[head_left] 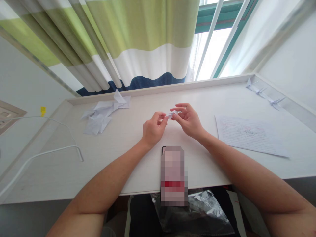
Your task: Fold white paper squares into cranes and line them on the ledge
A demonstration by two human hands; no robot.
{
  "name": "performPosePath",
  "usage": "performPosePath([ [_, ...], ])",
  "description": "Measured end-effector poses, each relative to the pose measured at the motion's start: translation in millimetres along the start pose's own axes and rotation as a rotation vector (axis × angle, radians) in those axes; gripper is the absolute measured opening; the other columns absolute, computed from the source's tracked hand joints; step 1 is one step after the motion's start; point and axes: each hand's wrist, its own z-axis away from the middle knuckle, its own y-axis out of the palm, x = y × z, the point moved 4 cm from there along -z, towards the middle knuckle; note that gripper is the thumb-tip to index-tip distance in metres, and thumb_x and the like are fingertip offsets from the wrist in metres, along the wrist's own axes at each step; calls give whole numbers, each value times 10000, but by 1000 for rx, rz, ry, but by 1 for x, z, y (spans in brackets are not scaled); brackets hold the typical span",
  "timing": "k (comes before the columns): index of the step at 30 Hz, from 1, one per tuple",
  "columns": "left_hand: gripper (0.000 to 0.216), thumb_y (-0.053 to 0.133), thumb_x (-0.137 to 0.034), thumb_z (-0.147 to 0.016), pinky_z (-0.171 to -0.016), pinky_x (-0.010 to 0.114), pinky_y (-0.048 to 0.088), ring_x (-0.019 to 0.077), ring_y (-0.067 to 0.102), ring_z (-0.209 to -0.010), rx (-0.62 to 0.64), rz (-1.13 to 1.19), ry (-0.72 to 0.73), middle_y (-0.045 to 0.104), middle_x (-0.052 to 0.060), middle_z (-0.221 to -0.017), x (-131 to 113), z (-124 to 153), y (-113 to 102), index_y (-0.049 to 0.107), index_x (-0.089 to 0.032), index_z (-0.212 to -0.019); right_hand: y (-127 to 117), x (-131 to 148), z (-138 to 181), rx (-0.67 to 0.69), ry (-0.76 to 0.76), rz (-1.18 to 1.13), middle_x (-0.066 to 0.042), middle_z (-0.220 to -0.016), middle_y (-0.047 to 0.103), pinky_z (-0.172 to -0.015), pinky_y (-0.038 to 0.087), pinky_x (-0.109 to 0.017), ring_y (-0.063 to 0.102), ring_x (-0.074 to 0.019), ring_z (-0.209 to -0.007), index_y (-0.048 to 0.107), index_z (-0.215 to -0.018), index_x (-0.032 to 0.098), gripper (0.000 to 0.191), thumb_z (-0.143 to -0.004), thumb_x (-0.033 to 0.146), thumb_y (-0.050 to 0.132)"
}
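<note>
Between my hands, above the middle of the white desk, is a small folded piece of white paper [171, 115]. My left hand [155, 127] pinches its left end between thumb and fingertips. On the other end, my right hand [188, 119] has its thumb and a finger closed on the paper, while its other fingers are partly raised. The fingers hide part of the paper, so its full shape cannot be made out. Below my hands lies a phone [172, 171] with a blurred screen, near the front edge of the desk.
Several folded white papers [100, 113] lie in a pile at the back left. A row of small folded paper pieces [263, 92] runs along the right rim. A written sheet [249, 135] lies at the right. White cable [56, 148] crosses the left side. Clear plastic [197, 214] rests on my lap.
</note>
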Motion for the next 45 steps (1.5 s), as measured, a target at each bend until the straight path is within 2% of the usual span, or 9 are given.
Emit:
performPosePath([
  [3,139,700,-397,-1035,-711,304,604,202,817,-879,3,-6,7,837,23,-1042,-4,0,0,688,-266,-1077,-1,-1,-2,-33,-19,-20,-102,-1181,785,-973,666,-458,786,-203,-958,631,-1138,235,480,-887,589,838],
  [7,105,687,-341,-1022,-826,338,615,232,755,-1130,-42,-42,123,813,75,-1188,-12,-2,-2,696,-247,-1068,-4,-1,-4,-69,-23,16,-112,-1256,785,-992,656,-457,784,-207,-997,680,-1128,232,436,-878,545,852],
  [10,93,682,-328,-1024,-900,375,602,232,743,-1132,-67,-52,164,810,81,-1177,-13,-3,-3,686,-240,-1056,-6,-3,-5,-65,21,7,-92,-1140,810,-967,662,-460,785,-210,-961,699,-1127,223,442,-845,512,879],
  [14,95,671,-326,-1042,-1028,420,593,226,752,-1184,-77,0,179,813,85,-1218,-12,-4,-5,672,-234,-1066,-7,-4,-6,-40,28,62,-54,-959,813,-893,671,-456,773,-209,-898,761,-1036,219,283,-898,459,820],
  [20,89,657,-326,-1056,-1148,480,575,243,752,-1287,-71,28,228,816,92,-1260,-15,-3,-9,653,-239,-1040,-10,5,-3,-86,-123,237,-42,-1046,849,-958,658,-499,780,-225,-971,843,-1054,268,214,-929,425,768],
  [23,99,657,-335,-1061,-1187,514,560,255,743,-1331,-56,46,277,821,90,-1271,-18,-2,-9,646,-238,-1044,-10,9,-2,-100,-144,269,-40,-1003,851,-960,664,-506,787,-231,-948,840,-996,262,189,-928,425,771],
  [29,111,666,-354,-1060,-1120,471,600,240,785,-1236,-16,119,214,835,95,-1251,-17,-1,-6,647,-245,-1057,-10,16,0,-116,-190,301,-43,-1030,822,-937,673,-478,761,-220,-974,810,-983,269,130,-962,366,725],
  [36,179,691,-415,-1033,-1036,413,604,214,796,-1100,-12,170,169,839,75,-1111,-13,-5,-7,666,-238,-1027,-10,18,0,-94,-204,317,-41,-1033,770,-890,674,-454,725,-222,-999,793,-954,273,94,-937,307,707],
  [45,266,811,-449,-922,-1008,416,593,237,787,-1136,110,367,-31,835,100,-1183,1,-10,4,691,-219,-981,-14,12,-3,-153,-157,284,-45,-1022,762,-874,640,-422,714,-219,-1005,749,-935,252,93,-950,336,712],
])
